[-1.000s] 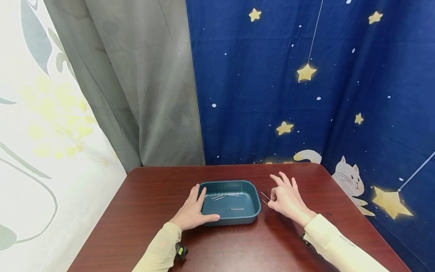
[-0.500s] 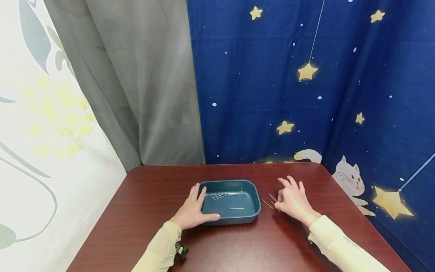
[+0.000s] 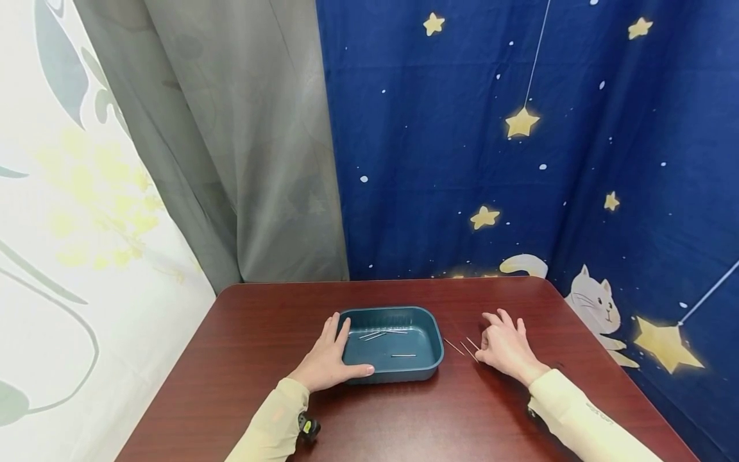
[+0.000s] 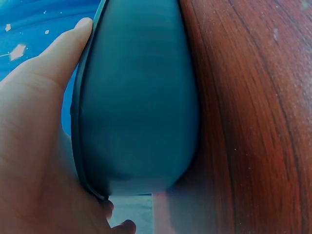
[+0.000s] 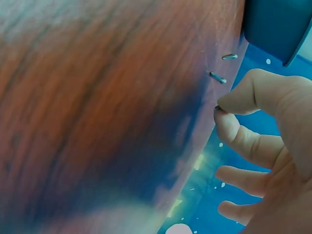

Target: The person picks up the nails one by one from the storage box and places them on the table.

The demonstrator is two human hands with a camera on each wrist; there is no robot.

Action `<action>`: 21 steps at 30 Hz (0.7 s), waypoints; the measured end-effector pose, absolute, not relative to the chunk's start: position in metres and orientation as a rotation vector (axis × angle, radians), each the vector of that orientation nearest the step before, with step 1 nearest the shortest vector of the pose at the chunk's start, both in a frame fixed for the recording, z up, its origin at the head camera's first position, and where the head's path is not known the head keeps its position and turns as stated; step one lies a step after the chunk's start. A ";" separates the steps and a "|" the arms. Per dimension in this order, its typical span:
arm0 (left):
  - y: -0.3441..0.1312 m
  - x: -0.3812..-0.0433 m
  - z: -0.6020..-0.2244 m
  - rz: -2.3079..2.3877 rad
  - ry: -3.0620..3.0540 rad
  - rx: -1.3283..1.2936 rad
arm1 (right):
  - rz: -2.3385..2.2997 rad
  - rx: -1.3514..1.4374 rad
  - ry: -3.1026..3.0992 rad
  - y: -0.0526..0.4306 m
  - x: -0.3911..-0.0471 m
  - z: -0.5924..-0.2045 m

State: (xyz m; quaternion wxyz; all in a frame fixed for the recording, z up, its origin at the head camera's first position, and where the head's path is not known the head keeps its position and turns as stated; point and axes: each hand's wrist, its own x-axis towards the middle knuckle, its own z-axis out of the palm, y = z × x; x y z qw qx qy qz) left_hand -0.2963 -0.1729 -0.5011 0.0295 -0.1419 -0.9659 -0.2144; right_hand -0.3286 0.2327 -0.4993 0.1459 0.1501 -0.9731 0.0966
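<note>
Right grip [image 3: 508,347]: closed in a pinch, right of lower centre in the head view, and you've got a thin, straight, silver metal rod [image 3: 473,344] between thumb and forefinger; the other fingers fan away from it.
Pinched rod: pointing up and left out of your fingers, low over the desk; whether its end touches the wood, you can't tell from here.
Loose rods: two more lie on the desk between tray and fingers, the left rod [image 3: 453,346] just beside the tray's right end, the right rod [image 3: 468,351] close by your fingertips, both slanting down to the right.
Left grip [image 3: 326,364]: spread wide, lower centre-left, your fingers at the tray's left end and your thumb lying along its near rim.
Tray: the dark teal, rounded rectangular tray [image 3: 398,376] sits upright at lower centre, touching your left grip.
Inside the tray: a cluster of thin rods [image 3: 375,335] towards the back, and a lone rod [image 3: 403,355] nearer the front.
Desk: glossy red-brown wood-grain desk [image 3: 404,417] across the bottom of the frame.
Backdrop: grey curtain [image 3: 283,160] upper left of centre, star-printed blue curtain [image 3: 421,128] filling the upper right.
</note>
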 end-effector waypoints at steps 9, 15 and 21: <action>-0.173 -0.295 -0.500 -0.677 -2.975 -0.436 | 0.298 0.429 -2.832 0.236 -0.325 -0.505; -0.172 -0.294 -0.497 -0.697 -2.977 -0.447 | 0.306 0.421 -2.836 0.237 -0.324 -0.505; -0.173 -0.293 -0.497 -0.694 -2.969 -0.446 | 0.292 0.415 -2.837 0.239 -0.324 -0.505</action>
